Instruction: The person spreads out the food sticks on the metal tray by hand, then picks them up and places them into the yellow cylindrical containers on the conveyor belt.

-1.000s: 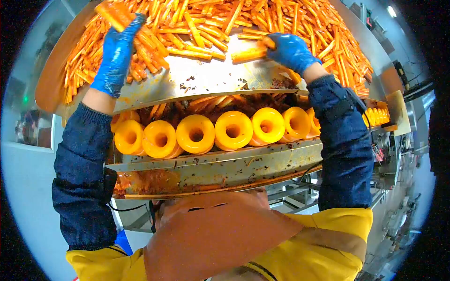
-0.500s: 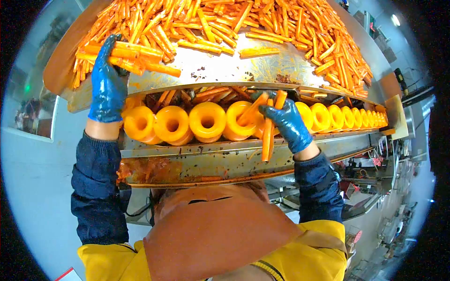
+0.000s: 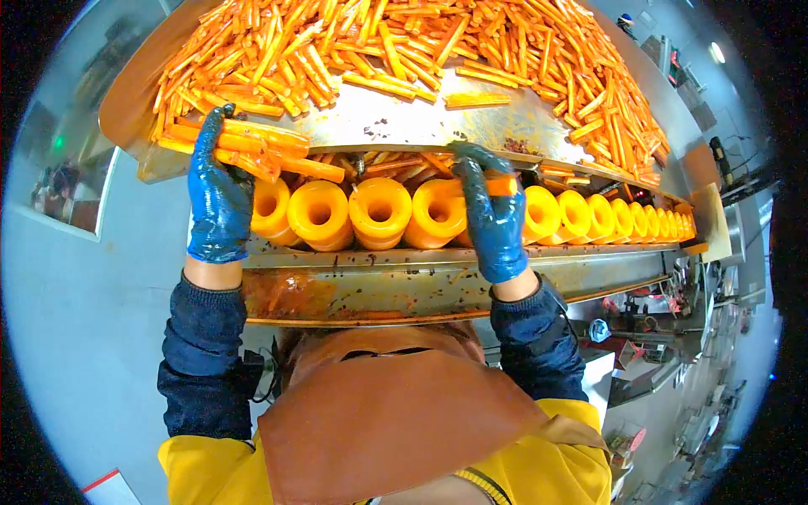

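My left hand (image 3: 220, 202), in a wet blue glove, is closed round a bundle of orange, sauce-coated food sticks (image 3: 252, 150) above the left end of a row of yellow cups. The blue-gloved right hand (image 3: 492, 215) is over the middle of that row, fingers curled round an orange stick (image 3: 503, 186) whose end pokes out on its right. Round holes open toward me in the yellow cups (image 3: 380, 212); the hand covers part of the row. Beyond them, a heap of similar sticks (image 3: 278, 50) lies on a metal tray (image 3: 337, 126).
A metal trough (image 3: 379, 290) with orange stains and dark specks runs along the near side of the cups. More sticks lie in the gap behind the cups. A brown apron (image 3: 396, 429) covers my front. Machinery and floor show at the right.
My right hand has moved left and turned upright; the sticks that hung below it no longer show there. The left hand still grips its bundle, and the whole view has shifted slightly.
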Demonstrator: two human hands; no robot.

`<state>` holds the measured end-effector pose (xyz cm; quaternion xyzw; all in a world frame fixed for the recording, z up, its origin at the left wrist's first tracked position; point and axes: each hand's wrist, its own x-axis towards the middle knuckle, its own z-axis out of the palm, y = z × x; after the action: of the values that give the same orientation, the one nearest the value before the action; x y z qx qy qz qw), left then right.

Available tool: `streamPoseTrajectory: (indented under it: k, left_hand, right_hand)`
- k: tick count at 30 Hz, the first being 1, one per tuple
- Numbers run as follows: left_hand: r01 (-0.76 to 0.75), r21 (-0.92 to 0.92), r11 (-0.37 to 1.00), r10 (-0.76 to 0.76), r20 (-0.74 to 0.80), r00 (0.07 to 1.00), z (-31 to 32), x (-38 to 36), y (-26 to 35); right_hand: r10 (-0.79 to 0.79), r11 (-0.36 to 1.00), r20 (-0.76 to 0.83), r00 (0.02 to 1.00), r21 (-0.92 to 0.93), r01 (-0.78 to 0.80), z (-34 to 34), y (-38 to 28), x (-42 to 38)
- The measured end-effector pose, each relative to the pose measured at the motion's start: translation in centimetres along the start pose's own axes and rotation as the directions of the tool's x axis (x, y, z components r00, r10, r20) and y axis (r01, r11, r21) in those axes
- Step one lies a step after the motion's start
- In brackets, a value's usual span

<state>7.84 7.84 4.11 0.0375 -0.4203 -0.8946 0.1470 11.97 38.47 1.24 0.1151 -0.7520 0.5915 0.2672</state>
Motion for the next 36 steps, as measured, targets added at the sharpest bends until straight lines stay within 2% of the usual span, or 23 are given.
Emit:
streamPoseTrajectory:
  k: [1, 2, 5, 7, 9, 10, 11, 12, 13, 15, 16, 17, 19, 20, 23, 25, 26, 28, 29, 31, 33, 35, 36]
  left_hand:
    - [-0.005, 0.001, 1.0, 0.005, -0.002, 1.0, -0.2, -0.3, -0.2]
    - [-0.019, 0.014, 1.0, 0.019, 0.021, 1.0, -0.3, -0.7, -0.4]
    - [-0.02, -0.001, 1.0, 0.02, 0.018, 1.0, -0.6, -1.6, -0.4]
    - [-0.057, -0.088, 0.994, 0.057, -0.007, 0.998, -1.1, -1.7, -0.3]
    - [-0.062, -0.095, 0.994, 0.063, 0.005, 0.998, -1.3, -2.7, -0.2]
    - [-0.035, -0.148, 0.988, 0.037, 0.013, 0.999, -1.0, -3.1, -0.5]
    - [-0.007, -0.202, 0.979, 0.012, 0.025, 1.0, -0.7, -3.5, -0.9]
    - [0.062, -0.247, 0.967, -0.058, 0.025, 0.998, -0.1, -4.2, -1.5]
    - [0.072, -0.234, 0.97, -0.073, 0.002, 0.997, 0.5, -5.0, -2.5]
    - [0.079, -0.122, 0.989, -0.07, 0.082, 0.994, 1.7, -7.7, -3.8]
    - [0.226, -0.142, 0.964, -0.212, 0.11, 0.971, 1.8, -8.5, -4.1]
    - [0.075, 0.007, 0.997, -0.074, 0.255, 0.964, 1.3, -9.8, -4.6]
    - [0.091, -0.099, 0.991, -0.048, 0.368, 0.929, -1.4, -9.7, -6.4]
    - [0.085, -0.096, 0.992, -0.044, 0.366, 0.929, -2.4, -9.7, -6.5]
    - [0.197, -0.057, 0.979, -0.189, 0.116, 0.975, -2.4, -9.6, -4.7]
    - [0.283, -0.181, 0.942, -0.298, -0.062, 0.953, -1.9, -9.0, -3.2]
    - [0.17, -0.057, 0.984, -0.172, -0.033, 0.985, -2.9, -8.9, -3.6]
    - [0.191, -0.045, 0.98, -0.195, -0.095, 0.976, -2.9, -8.4, -3.2]
    - [0.218, -0.034, 0.975, -0.221, -0.153, 0.963, -2.9, -8.1, -3.0]
    - [0.167, -0.033, 0.985, -0.169, -0.068, 0.983, -3.4, -7.6, -3.5]
    - [0.112, 0.165, 0.98, -0.11, -0.021, 0.994, -3.0, -7.9, -4.2]
    - [0.14, 0.23, 0.963, -0.144, 0.0, 0.99, -0.6, -9.0, -3.7]
    - [0.114, 0.422, 0.9, -0.166, 0.089, 0.982, -0.1, -9.4, -3.8]
  right_hand:
    - [0.34, 0.902, 0.091, 0.936, 0.25, -0.352, 1.3, -1.5, -0.4]
    - [0.314, 0.928, 0.184, 0.932, 0.149, -0.342, 2.6, -1.2, -0.5]
    - [0.189, 0.982, 0.321, 0.928, -0.067, -0.176, 4.4, 0.2, -1.3]
    - [-0.049, 0.9, 0.192, 0.98, -0.417, 0.127, 4.4, -0.8, -1.3]
    - [-0.131, 0.903, 0.202, 0.971, -0.381, 0.201, 4.1, -1.9, -1.3]
    - [0.197, 0.961, 0.377, 0.905, -0.259, -0.101, 4.3, -2.4, -1.8]
    - [0.45, 0.888, 0.559, 0.696, -0.195, -0.417, 4.5, -2.9, -2.4]
    - [0.415, 0.889, 0.689, 0.594, -0.167, -0.427, 5.2, -3.5, -2.9]
    - [0.266, 0.929, 0.697, 0.666, -0.001, -0.37, 6.2, -3.5, -3.9]
    - [0.388, 0.629, 0.58, 0.716, 0.401, -0.666, 7.9, -2.6, -4.7]
    - [0.416, 0.566, 0.463, 0.783, 0.542, -0.621, 8.4, -2.6, -4.8]
    - [0.516, 0.575, 0.41, 0.752, 0.486, -0.659, 8.3, -2.8, -4.1]
    - [0.205, 0.891, 0.368, 0.907, 0.314, -0.328, 7.1, -1.2, -4.1]
    - [0.265, 0.859, 0.323, 0.908, 0.348, -0.375, 6.6, -1.5, -4.0]
    - [0.37, 0.857, 0.2, 0.907, 0.303, -0.417, 5.3, -3.5, -2.4]
    - [0.229, 0.964, 0.17, 0.958, 0.099, -0.248, 4.5, -1.8, -1.4]
    - [0.226, 0.964, 0.175, 0.958, 0.1, -0.246, 4.1, -1.3, -1.2]
    - [0.302, 0.938, 0.419, 0.856, -0.292, -0.188, 3.8, -0.9, -0.9]
    - [0.299, 0.939, 0.42, 0.857, -0.288, -0.187, 3.9, -1.0, -0.9]
    - [-0.04, 0.803, 0.364, 0.931, -0.542, 0.246, 4.0, -1.9, -1.0]
    - [-0.06, 0.788, 0.381, 0.923, -0.55, 0.278, 4.6, -2.7, -1.1]
    - [0.084, 0.987, 0.567, 0.819, -0.163, 0.012, 6.2, -4.1, -1.6]
    - [0.161, 0.973, 0.643, 0.749, -0.231, -0.011, 6.6, -5.3, -1.7]
